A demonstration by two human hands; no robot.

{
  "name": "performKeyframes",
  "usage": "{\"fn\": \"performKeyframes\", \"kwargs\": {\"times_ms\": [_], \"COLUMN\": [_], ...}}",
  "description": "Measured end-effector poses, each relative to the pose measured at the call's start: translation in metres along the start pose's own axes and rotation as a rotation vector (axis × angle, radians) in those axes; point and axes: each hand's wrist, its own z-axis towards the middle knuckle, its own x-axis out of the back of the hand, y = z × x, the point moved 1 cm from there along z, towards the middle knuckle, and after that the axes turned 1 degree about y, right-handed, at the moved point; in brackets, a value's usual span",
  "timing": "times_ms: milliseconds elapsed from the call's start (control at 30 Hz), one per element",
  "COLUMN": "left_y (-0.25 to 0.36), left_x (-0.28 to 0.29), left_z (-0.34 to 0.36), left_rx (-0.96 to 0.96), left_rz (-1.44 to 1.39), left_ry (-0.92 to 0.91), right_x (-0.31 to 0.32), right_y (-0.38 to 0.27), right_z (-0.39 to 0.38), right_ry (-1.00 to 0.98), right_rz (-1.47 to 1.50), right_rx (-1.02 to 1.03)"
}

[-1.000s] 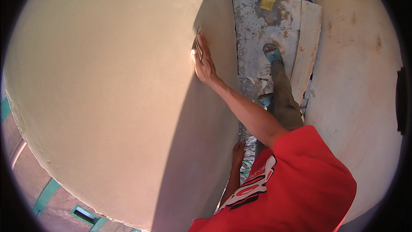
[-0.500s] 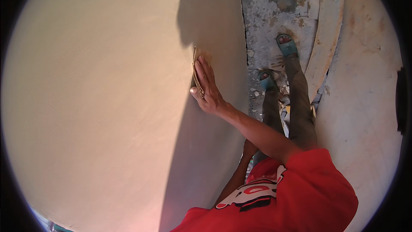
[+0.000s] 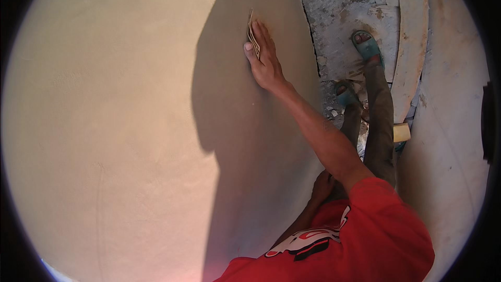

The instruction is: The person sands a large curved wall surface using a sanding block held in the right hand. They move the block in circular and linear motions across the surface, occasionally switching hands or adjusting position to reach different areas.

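My right hand (image 3: 265, 57) lies against the smooth beige wall (image 3: 130, 99), its fingers pressed together. Under its palm is a folded piece of sandpaper (image 3: 253, 36), with thin layered edges showing between thumb and fingers. Most of the sheet is hidden by the hand. Low beside my thigh hangs my left hand (image 3: 323, 184), in shadow and away from the wall; its fingers are too dark to make out.
Rough, stained concrete floor (image 3: 334, 26) runs along the wall's foot, with my sandalled feet on it. A long plank (image 3: 409, 47) lies on the right, near a yellowish block (image 3: 401, 132). Another pale wall (image 3: 454, 141) rises at the far right.
My right hand has slid up the picture along the wall with the sandpaper, its arm now straighter. My shadow covers more wall around it, and the view has shifted somewhat.
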Motion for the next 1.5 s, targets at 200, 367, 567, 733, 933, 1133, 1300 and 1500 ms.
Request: {"fn": "performKeyframes", "kwargs": {"times_ms": [200,367,567,733,933,1133,1300,1500], "left_y": [-0.023,-0.025,-0.009,0.026,-0.004,0.036,0.026,0.105], "left_x": [-0.016,-0.008,0.01,0.04,0.018,0.042,0.028,0.061], "left_z": [0.0,0.024,0.014,0.017,0.012,0.032,0.024,0.02], "left_rx": [-0.117,-0.057,-0.019,0.159,-0.008,0.185,0.063,0.233], "left_rz": [-0.043,0.035,0.079,0.062,0.089,-0.135,-0.014,-0.19], "left_ry": [0.098,-0.036,0.012,-0.016,0.085,0.043,0.033,-0.004], "right_x": [-0.017,0.001,-0.012,0.011,-0.009,-0.01,-0.013,-0.024], "right_y": [-0.043,-0.015,-0.04,-0.02,-0.059,-0.084,-0.086,-0.139], "right_z": [-0.08,0.013,-0.069,0.045,-0.037,0.076,-0.006,0.053], "right_ry": [-0.207,-0.076,-0.213,-0.009,-0.243,-0.107,-0.199,-0.176], "right_rz": [-0.076,-0.092,-0.06,-0.031,-0.133,-0.031,-0.06,-0.106], "right_rx": [0.318,0.032,0.214,0.071,0.251,0.287,0.306,0.46]}}
